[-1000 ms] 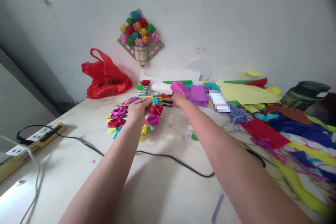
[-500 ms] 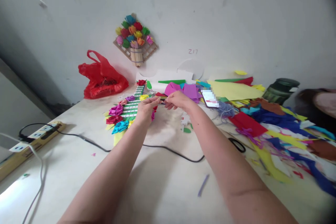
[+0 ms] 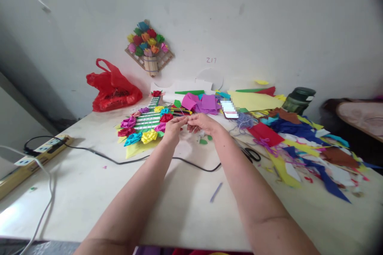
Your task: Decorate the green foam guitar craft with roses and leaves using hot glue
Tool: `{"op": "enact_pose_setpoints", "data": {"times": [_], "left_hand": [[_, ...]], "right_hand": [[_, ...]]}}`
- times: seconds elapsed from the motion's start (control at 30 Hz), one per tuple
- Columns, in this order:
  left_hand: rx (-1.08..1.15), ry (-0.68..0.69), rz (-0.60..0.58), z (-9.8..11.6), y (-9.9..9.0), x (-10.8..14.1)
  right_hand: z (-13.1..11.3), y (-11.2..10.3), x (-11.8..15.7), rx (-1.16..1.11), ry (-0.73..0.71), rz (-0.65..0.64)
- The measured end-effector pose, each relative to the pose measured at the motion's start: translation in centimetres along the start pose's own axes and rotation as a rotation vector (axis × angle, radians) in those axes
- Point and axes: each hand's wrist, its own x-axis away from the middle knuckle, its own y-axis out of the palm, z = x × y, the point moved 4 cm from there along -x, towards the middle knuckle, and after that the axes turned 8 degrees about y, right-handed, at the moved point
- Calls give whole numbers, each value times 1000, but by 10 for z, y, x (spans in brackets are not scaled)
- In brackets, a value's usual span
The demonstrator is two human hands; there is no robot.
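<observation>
Our left hand [image 3: 173,129] pinches closed, seemingly on thin stem [image 3: 182,112] of green leaf [image 3: 177,103] just beyond fingertips; right hand [image 3: 205,123] meets it, grip's opening and hold we cannot tell. Flower-trimmed panel [image 3: 147,121] lies leftward on table [image 3: 185,215]. Likely stem work; next calls for steady pinch.

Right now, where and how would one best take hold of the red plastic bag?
I would take the red plastic bag by its handle loop, coming from above. The loop stands up clear over the bag's body, with an open gap through it, while the body looks soft and crumpled. The left hand is probably the better choice, being nearer.
</observation>
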Motion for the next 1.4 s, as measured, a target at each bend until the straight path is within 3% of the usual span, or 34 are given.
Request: {"op": "enact_pose_setpoints", "data": {"times": [0.37,0.7,1.03,1.4], "left_hand": [[34,34,-16,-3,-10,-3],[60,30,-84,1,-7,-2],[12,84,-78,3,-2,-4],[36,46,-93,1,-1,-7]], "right_hand": [[1,7,-1,51,-14,-28],[5,7,-2,62,0,-45],[19,3,-11,-60,53,-129],[23,0,-13,-181,48,-143]]}}
